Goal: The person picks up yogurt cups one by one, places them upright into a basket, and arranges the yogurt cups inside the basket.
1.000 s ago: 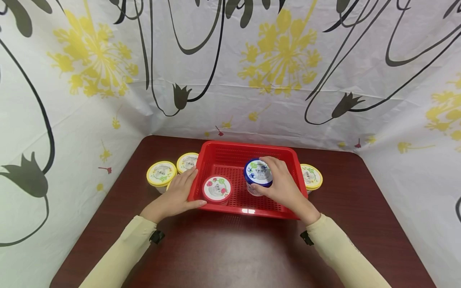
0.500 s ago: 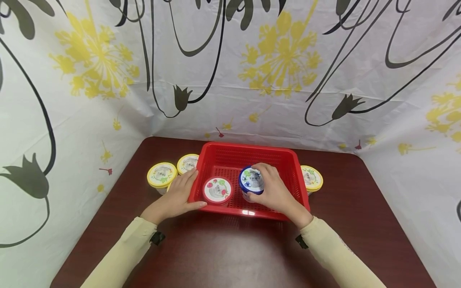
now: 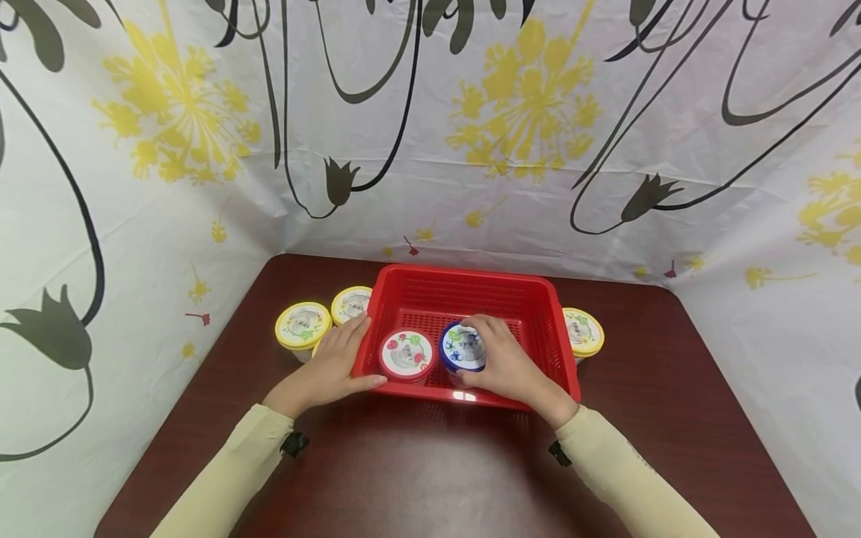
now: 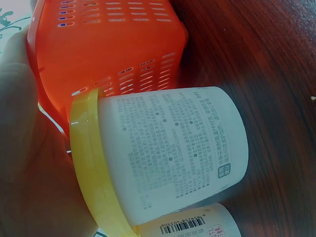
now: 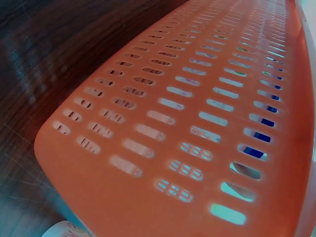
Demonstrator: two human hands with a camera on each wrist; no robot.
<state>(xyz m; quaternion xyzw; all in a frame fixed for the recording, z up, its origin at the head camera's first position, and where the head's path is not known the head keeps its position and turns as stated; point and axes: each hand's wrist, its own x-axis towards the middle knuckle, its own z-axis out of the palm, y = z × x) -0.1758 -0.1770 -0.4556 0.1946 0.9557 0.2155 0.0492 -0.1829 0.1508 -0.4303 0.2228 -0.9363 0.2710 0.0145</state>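
My right hand (image 3: 507, 366) grips a blue-lidded tub (image 3: 463, 347) by the lid, thumb at the near side and fingers over the far side. The tub is inside a red plastic basket (image 3: 471, 276), close beside a red-lidded tub (image 3: 406, 355) at the front left. My left hand (image 3: 329, 366) rests on the basket's front left corner, fingers fairly straight along the left rim and thumb on the front rim. In the right wrist view, the slotted wall of the basket (image 5: 148, 98) hides most of the blue-lidded tub; patches of blue lid (image 5: 266, 123) show through.
Yellow-lidded tubs stand left of the basket, one (image 3: 303, 325) farthest left, another (image 3: 351, 302) behind my left hand. A yellow-lidded tub (image 4: 168, 148) fills the left wrist view. One more yellow-lidded tub (image 3: 582, 332) stands against the basket's right side. Patterned cloth (image 3: 430, 187) hangs behind the table (image 3: 430, 463).
My right hand has carried the blue-lidded tub left and toward the front of the basket, up beside the red-lidded tub. The left hand stays on the corner.
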